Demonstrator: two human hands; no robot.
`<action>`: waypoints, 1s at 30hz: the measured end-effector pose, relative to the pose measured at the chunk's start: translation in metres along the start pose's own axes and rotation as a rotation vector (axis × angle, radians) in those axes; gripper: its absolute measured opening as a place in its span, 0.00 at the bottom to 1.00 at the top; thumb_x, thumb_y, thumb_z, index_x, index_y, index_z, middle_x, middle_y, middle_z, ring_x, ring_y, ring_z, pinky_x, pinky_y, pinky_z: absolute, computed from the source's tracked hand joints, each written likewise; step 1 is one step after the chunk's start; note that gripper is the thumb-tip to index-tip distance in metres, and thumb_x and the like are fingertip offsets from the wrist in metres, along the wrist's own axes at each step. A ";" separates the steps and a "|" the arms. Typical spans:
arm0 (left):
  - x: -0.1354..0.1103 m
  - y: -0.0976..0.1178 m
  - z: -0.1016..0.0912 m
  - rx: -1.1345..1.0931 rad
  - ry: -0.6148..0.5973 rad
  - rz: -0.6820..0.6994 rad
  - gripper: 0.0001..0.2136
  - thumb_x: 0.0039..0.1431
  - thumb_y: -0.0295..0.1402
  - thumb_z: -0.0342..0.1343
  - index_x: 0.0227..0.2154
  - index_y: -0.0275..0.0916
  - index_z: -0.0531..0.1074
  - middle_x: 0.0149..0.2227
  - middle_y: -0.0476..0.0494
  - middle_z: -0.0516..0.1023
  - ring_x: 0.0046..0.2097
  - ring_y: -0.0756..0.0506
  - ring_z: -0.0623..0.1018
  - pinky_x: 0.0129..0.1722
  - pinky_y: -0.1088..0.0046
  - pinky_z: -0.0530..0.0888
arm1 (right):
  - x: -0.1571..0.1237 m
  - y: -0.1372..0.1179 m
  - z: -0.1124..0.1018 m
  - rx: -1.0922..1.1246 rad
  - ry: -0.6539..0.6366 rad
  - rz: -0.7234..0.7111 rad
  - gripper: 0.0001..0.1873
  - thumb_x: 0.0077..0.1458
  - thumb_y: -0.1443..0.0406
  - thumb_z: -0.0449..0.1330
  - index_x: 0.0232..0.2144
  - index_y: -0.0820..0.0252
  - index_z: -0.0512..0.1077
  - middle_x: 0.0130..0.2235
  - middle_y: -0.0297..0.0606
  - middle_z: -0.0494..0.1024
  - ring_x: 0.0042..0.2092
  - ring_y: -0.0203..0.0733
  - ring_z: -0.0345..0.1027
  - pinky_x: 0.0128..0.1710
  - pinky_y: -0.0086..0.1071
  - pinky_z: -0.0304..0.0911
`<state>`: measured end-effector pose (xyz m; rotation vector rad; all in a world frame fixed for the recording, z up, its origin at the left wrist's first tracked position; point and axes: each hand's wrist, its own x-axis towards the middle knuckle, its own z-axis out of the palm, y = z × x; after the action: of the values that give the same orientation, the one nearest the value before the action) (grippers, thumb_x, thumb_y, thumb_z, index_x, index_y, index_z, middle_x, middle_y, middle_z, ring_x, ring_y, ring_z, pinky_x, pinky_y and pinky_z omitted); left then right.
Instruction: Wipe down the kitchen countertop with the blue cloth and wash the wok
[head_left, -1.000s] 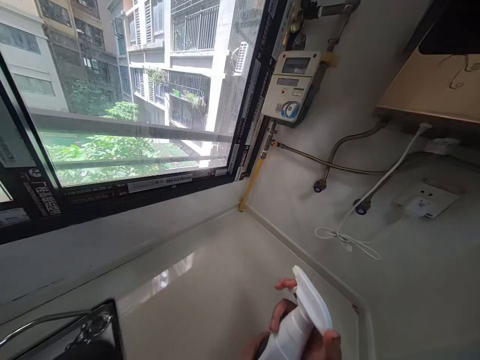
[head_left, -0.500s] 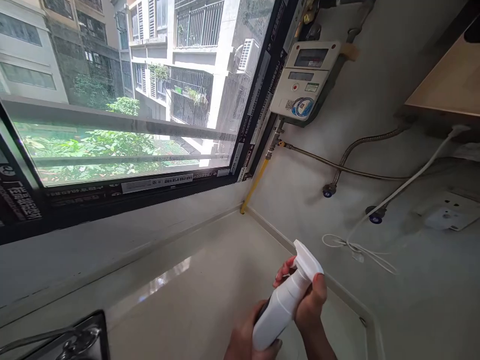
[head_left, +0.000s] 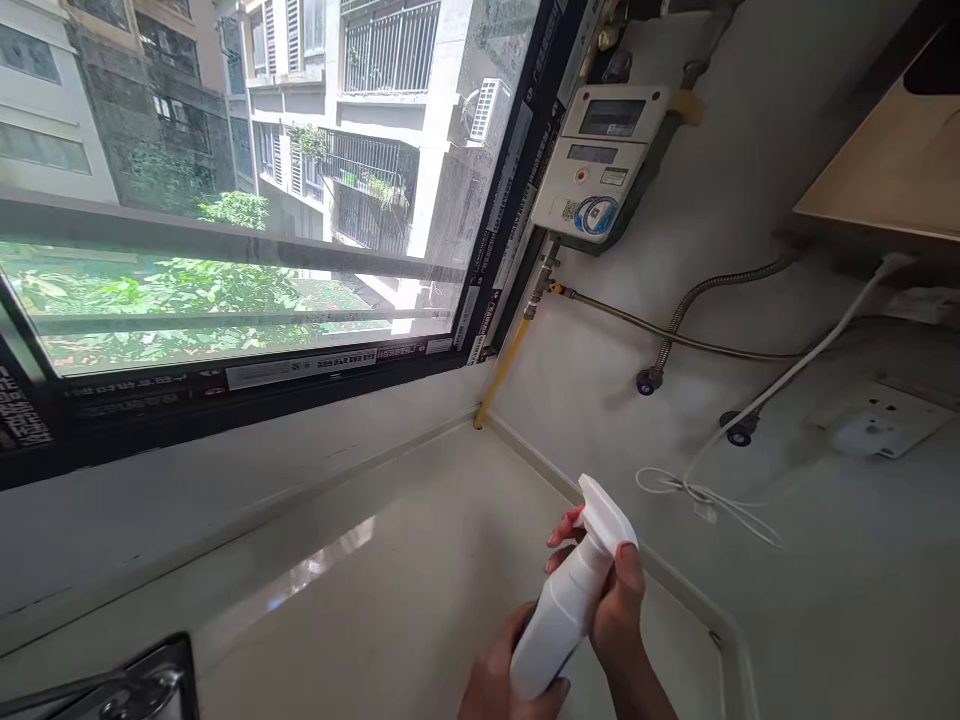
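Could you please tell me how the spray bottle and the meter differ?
Support: the spray bottle is held in the left hand and right hand, while the meter is mounted at the wall. Shape: the spray bottle is long and rounded; the meter is boxy. Front: the meter bears a round blue sticker; the spray bottle shows no such sticker. Both are largely white.

Window [head_left: 247, 200]: daylight is pouring in past a black frame [head_left: 187, 425] bearing printed tape.
Outside: pale buildings [head_left: 375, 110] are rising behind green shrubs [head_left: 165, 310].
Wall [head_left: 570, 370]: a meter [head_left: 600, 160] is hanging beside the window, a yellow pipe [head_left: 501, 375] is running down to the corner, and a white cable [head_left: 799, 372] is trailing from a gold box [head_left: 892, 170].
Counter [head_left: 360, 610]: its glossy, pale top is catching a bright streak as shadow is dimming the right side.
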<state>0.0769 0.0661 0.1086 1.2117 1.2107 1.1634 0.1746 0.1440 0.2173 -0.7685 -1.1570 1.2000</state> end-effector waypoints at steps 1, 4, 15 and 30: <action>0.003 0.002 0.000 -0.009 -0.013 0.002 0.27 0.46 0.32 0.61 0.53 0.41 0.70 0.41 0.47 0.81 0.39 0.44 0.78 0.41 0.72 0.73 | 0.003 0.000 0.000 -0.007 0.010 0.006 0.33 0.47 0.36 0.58 0.37 0.58 0.74 0.30 0.36 0.76 0.27 0.40 0.69 0.25 0.35 0.67; 0.012 0.006 -0.001 -0.031 -0.045 0.003 0.25 0.47 0.32 0.60 0.51 0.39 0.71 0.41 0.46 0.81 0.40 0.44 0.78 0.41 0.72 0.73 | 0.017 0.004 0.002 -0.050 0.084 0.012 0.31 0.47 0.37 0.60 0.35 0.57 0.72 0.26 0.33 0.74 0.25 0.38 0.66 0.25 0.34 0.65; 0.008 -0.001 -0.015 -0.039 0.021 -0.011 0.26 0.49 0.35 0.60 0.53 0.39 0.70 0.43 0.45 0.81 0.41 0.45 0.78 0.43 0.72 0.73 | 0.023 0.024 0.018 -0.078 0.085 0.000 0.34 0.50 0.35 0.56 0.34 0.60 0.74 0.29 0.35 0.76 0.29 0.40 0.70 0.32 0.36 0.67; -0.016 -0.004 -0.026 -0.056 0.086 0.032 0.27 0.47 0.36 0.62 0.54 0.40 0.70 0.45 0.45 0.82 0.44 0.43 0.79 0.46 0.71 0.75 | 0.001 0.013 0.041 -0.136 0.094 -0.031 0.32 0.50 0.36 0.57 0.31 0.59 0.74 0.26 0.35 0.75 0.28 0.41 0.69 0.29 0.35 0.64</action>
<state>0.0507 0.0507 0.1053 1.1527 1.2180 1.2764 0.1316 0.1435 0.2172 -0.8971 -1.1764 1.0566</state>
